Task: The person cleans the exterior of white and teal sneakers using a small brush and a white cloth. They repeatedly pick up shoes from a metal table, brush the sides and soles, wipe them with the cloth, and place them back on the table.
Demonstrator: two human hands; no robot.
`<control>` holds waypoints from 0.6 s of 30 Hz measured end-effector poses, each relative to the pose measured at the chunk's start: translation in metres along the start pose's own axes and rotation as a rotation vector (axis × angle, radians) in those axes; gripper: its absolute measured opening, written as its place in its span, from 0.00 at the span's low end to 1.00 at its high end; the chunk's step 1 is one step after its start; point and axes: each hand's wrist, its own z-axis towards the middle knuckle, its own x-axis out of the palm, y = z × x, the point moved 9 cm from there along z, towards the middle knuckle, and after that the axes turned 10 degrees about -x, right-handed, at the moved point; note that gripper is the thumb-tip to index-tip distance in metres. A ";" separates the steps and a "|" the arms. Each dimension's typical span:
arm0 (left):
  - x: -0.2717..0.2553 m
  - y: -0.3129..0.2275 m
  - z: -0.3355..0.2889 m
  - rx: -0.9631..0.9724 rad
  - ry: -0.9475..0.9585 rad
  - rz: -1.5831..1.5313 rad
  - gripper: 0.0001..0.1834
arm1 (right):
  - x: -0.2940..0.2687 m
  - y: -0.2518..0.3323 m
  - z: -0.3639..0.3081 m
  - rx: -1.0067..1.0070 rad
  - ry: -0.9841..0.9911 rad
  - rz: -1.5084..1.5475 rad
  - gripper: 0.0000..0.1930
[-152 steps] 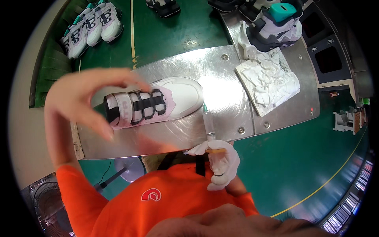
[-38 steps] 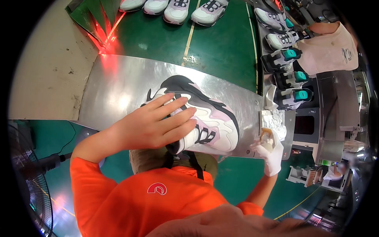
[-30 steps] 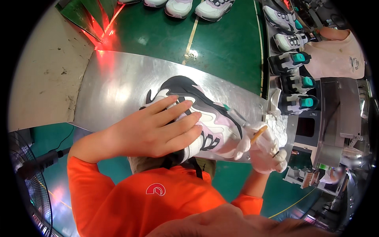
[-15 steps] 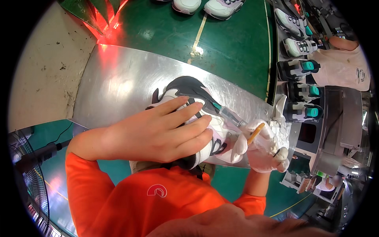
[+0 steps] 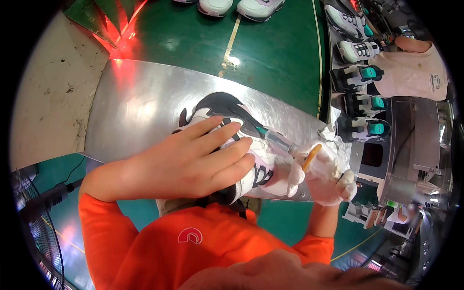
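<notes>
A white, black and pale pink sneaker [image 5: 221,104] lies on its side on the metal bench top. Across its upper rests my bare left hand [image 5: 193,159], the fingers stretched over the laces and side, holding it down; my thumb is hidden. My right hand [image 5: 323,176], in a white glove, is closed round a clear syringe [image 5: 279,140]. The syringe's teal tip meets the dark edge of the sole, though I cannot see whether anything comes out. A yellow-brown strip [image 5: 312,157] shows at the gloved fingers.
The metal bench [image 5: 130,101] has crumpled white paper [image 5: 333,133] at its right end. Several sneakers [image 5: 360,104] line a surface on the right, near a person in a pale shirt [image 5: 413,72]. More sneakers [image 5: 261,8] stand beyond. A black fan [image 5: 38,227] is at left.
The whole view has shifted slightly. My right wrist has turned a little, while the syringe tip stays near the same part of the sole edge. My left hand keeps its place on the sneaker.
</notes>
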 end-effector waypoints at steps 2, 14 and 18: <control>-0.001 0.000 0.000 -0.003 -0.011 -0.001 0.14 | -0.003 0.002 -0.003 -0.001 -0.011 -0.013 0.54; -0.002 0.000 0.002 -0.058 0.046 -0.018 0.16 | -0.019 0.015 -0.027 -0.025 -0.062 -0.028 0.53; -0.004 -0.001 0.007 -0.089 0.073 -0.025 0.17 | -0.025 0.014 -0.035 -0.035 -0.068 -0.013 0.53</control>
